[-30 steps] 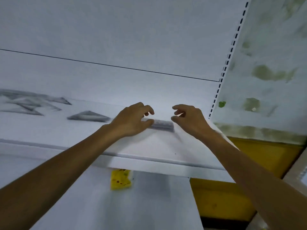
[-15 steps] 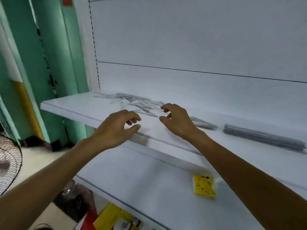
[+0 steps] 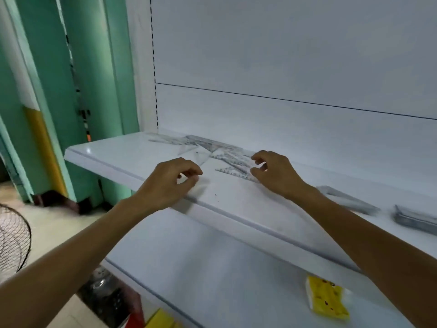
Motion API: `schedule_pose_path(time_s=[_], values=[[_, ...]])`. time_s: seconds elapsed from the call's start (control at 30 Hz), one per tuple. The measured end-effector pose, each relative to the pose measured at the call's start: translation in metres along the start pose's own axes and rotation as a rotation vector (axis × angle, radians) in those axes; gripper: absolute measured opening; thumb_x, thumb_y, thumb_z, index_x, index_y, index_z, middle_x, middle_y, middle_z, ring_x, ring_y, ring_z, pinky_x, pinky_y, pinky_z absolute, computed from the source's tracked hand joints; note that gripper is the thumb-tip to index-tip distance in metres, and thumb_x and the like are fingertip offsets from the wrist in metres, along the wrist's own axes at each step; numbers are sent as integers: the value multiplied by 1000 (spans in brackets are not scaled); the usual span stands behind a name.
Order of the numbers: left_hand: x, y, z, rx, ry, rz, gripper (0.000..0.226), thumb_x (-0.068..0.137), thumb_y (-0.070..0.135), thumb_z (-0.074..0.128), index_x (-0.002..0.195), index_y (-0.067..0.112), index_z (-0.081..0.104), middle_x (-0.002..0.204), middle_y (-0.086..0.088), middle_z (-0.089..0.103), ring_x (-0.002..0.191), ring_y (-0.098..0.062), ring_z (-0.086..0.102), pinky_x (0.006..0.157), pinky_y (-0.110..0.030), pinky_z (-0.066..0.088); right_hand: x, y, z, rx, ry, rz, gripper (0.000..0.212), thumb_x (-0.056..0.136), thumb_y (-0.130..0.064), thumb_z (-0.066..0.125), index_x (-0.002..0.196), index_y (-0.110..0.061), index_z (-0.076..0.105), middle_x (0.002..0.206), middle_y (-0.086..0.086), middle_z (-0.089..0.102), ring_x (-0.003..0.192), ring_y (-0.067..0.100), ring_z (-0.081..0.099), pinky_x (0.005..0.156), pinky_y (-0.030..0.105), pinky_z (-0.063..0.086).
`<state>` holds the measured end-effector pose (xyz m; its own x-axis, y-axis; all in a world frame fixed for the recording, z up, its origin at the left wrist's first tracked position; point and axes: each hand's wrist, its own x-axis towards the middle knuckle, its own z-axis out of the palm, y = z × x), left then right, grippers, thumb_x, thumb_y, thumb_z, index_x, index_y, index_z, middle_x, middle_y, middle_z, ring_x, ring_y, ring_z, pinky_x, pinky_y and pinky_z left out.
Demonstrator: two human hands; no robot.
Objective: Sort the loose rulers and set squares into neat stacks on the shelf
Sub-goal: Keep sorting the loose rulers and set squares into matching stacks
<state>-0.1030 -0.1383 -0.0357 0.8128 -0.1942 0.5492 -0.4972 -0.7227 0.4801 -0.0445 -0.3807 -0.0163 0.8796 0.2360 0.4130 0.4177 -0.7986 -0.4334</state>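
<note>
A loose pile of clear rulers and set squares [image 3: 212,150] lies scattered on the white shelf [image 3: 113,159], toward its left end. My left hand [image 3: 168,183] hovers over the shelf's front edge with fingers loosely curled, holding nothing. My right hand [image 3: 275,174] is just right of the pile, its curled fingertips at the end of a clear ruler [image 3: 233,171]; whether it touches the ruler I cannot tell. Further right lie a stack of set squares [image 3: 347,202] and a stack of rulers [image 3: 416,218].
A lower white shelf [image 3: 212,275] holds a yellow packet [image 3: 327,297]. Green panels [image 3: 71,91] stand at the left, with a floor fan [image 3: 11,237] at the left edge. Coloured goods [image 3: 153,318] sit below.
My view swung left from the ruler stack to the loose pile. Both hands left the stack and moved left along the shelf; the right hand now reaches the pile.
</note>
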Motion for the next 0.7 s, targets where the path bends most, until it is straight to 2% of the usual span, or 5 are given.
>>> schedule_pose_path(time_s=[0.23,0.3,0.43,0.57,0.7], values=[[67,-68,8,77,2,38,13,84,9,61,93,17,68,92,5,64,78,0,56,72,0,35,70,19,25,-149,-71,107,22,85,-21,57,100,-8,66,113,7,60,100,21,57,88,33,47],[81,-87,10,114,-90,28,14,85,16,61,97,20,66,99,4,63,88,-8,55,76,-5,34,79,21,34,-165,-95,123,26,84,-24,58,105,-9,64,116,6,59,102,20,57,88,32,47],[102,-116,19,201,-353,39,26,87,33,57,113,29,59,124,5,54,118,-13,44,102,-32,33,86,18,49,-216,-165,126,37,82,-39,62,105,-10,64,106,5,65,95,20,60,87,35,49],[119,-130,21,212,-464,150,43,90,42,51,131,29,46,142,10,39,134,-8,29,108,-24,22,92,6,57,-276,-150,88,36,83,-38,62,108,-13,64,104,3,67,95,20,60,86,28,47],[126,-133,17,207,-547,221,37,90,42,49,125,29,52,132,10,50,123,-12,44,103,-30,34,92,-10,59,-491,-174,5,22,84,-25,55,92,-7,64,91,9,68,85,27,59,77,31,47]])
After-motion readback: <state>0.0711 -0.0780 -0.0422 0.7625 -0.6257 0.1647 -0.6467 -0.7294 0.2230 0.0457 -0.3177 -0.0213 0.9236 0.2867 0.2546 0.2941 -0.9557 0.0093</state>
